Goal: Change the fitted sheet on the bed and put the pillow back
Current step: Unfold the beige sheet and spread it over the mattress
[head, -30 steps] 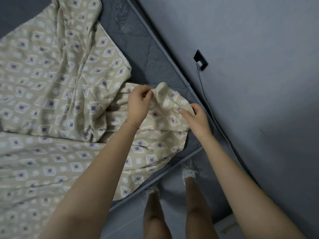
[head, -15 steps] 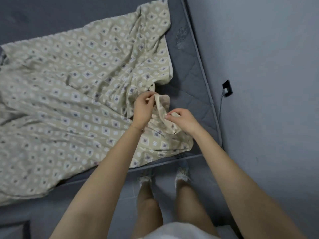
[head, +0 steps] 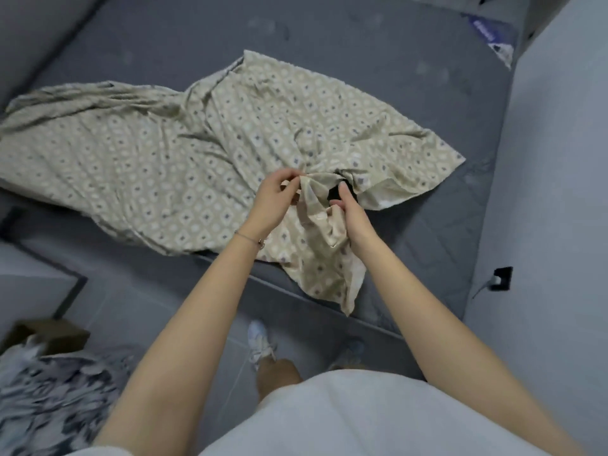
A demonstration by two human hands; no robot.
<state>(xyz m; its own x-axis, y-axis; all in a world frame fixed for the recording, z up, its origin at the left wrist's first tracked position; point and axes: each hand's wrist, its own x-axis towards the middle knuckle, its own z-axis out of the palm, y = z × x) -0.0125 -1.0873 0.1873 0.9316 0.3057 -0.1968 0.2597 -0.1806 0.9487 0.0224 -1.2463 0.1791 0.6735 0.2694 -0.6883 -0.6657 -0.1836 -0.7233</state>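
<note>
The sheet [head: 171,153] lies crumpled across the mattress [head: 362,37], running from the left edge of view to a corner near the right side. Both hands work 1 bunched part of it at the near edge of the mattress. The left hand [head: 274,200] pinches a fold between thumb and fingertips, raised a little off the bed. The right hand [head: 353,218] sits just beside it, fingers curled round the gathered fabric. A small dark patch shows by its fingertips, but what it is cannot be told. Between the 2 hands the fabric is drawn into tight pleats. Below them a flap hangs over the mattress edge toward the floor [head: 148,307]. A thin bracelet [head: 250,239] circles the left wrist. On the wall [head: 559,192] to the right, a socket [head: 502,278] holds a cable. A blurred blue-and-white heap [head: 49,399] lies on the floor at lower left, well apart from the hands. The person's shoes [head: 261,343] stand near the bed's edge.
</note>
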